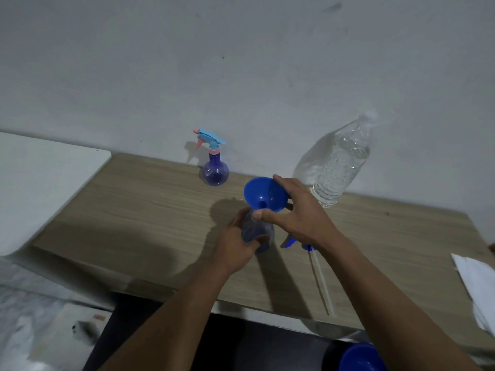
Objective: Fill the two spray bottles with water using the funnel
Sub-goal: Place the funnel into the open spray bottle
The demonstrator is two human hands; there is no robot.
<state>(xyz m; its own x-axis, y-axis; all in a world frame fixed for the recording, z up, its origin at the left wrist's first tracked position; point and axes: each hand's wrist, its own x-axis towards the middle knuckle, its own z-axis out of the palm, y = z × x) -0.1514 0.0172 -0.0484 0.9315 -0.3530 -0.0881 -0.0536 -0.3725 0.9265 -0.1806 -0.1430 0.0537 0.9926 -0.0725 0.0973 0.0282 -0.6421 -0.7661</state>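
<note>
Hands seat funnel [263, 194] just left of water bottle [338, 167]
Left hand [238, 242] grips spray bottle [255, 230], right hand [300, 214] pinches funnel; keep its stem vertical.

The near spray bottle [253, 227], under the funnel [263, 194], is mostly hidden; a blue rim [361, 357] is cut off below.

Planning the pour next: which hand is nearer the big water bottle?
Right. The right hand, holding the funnel, sits just left of the water bottle; the left hand grips the spray bottle farther left.
</note>
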